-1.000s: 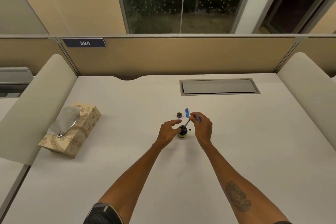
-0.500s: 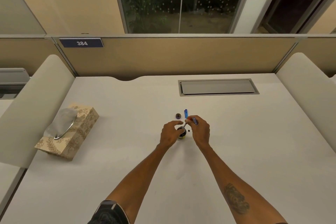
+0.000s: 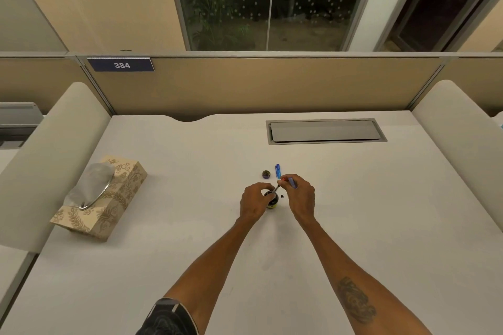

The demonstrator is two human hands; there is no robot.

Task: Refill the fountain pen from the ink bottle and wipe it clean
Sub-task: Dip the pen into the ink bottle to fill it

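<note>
We've got our left hand (image 3: 254,202) wrapped round the small dark glass ink bottle (image 3: 272,199) so it won't tip, while our right hand (image 3: 299,198) pinches the blue fountain pen (image 3: 285,183), nib angled into its mouth.

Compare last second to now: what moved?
Left hand closed in rightward from open and took the ink bottle in its grip. Right hand kept the pen angled at the bottle mouth. Bottle cap, blue pen part, tissue box unmoved.
</note>
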